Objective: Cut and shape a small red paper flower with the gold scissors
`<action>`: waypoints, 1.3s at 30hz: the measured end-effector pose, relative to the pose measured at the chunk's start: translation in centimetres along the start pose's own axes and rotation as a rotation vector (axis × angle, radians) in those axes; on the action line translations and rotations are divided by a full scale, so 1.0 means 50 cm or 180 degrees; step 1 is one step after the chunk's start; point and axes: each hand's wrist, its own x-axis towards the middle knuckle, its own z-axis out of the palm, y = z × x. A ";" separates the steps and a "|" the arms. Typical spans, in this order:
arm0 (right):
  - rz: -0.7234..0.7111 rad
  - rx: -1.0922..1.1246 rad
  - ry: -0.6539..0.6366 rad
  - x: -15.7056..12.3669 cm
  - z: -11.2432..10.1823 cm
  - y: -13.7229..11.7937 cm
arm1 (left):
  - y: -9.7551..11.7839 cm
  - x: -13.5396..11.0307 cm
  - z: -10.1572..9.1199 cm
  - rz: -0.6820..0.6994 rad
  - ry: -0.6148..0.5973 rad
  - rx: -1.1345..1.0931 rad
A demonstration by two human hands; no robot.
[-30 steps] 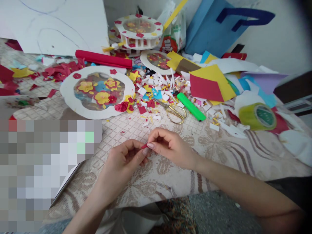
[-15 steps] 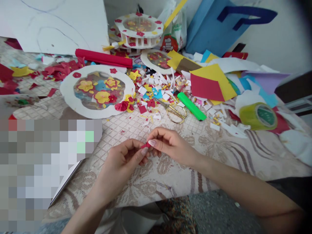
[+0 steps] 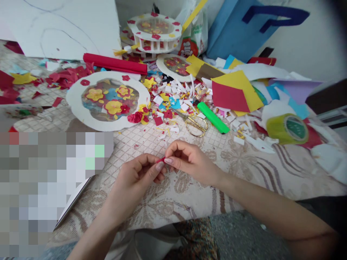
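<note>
My left hand (image 3: 137,180) and my right hand (image 3: 189,160) meet over the patterned tablecloth (image 3: 271,173) near the front edge. Both pinch one tiny red paper piece (image 3: 162,160) between thumbs and fingertips; most of it is hidden by the fingers. Beyond the hands lie gold scissors (image 3: 195,124) and a green marker (image 3: 213,117). A white scalloped plate (image 3: 78,108) with yellow, red and blue paper flowers lies to the upper left.
Paper scraps cover the middle of the table. Red and yellow sheets (image 3: 235,92), a yellow-green tape roll (image 3: 286,129), a red paper roll (image 3: 115,64), a white tiered craft (image 3: 154,32), a blue bag (image 3: 241,29) and a white board (image 3: 59,29) stand around. A blurred patch covers the lower left.
The fingers have shifted slightly on the red paper piece, and both hands sit a touch higher in view. Nothing else on the table has moved.
</note>
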 end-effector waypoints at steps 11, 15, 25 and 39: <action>-0.0230 -0.0323 0.0037 -0.001 0.003 -0.001 | -0.007 -0.001 0.001 0.0054 -0.0052 0.0214; -0.0216 -0.0403 0.0065 -0.002 0.002 -0.001 | -0.004 -0.001 0.005 0.0032 -0.0018 0.0287; -0.0061 -0.0349 0.0013 -0.005 0.005 -0.002 | 0.000 -0.008 0.014 0.0071 0.0127 0.0520; 0.0253 -0.0429 -0.0110 -0.009 -0.004 0.005 | -0.002 -0.083 -0.155 0.0740 0.1896 0.4158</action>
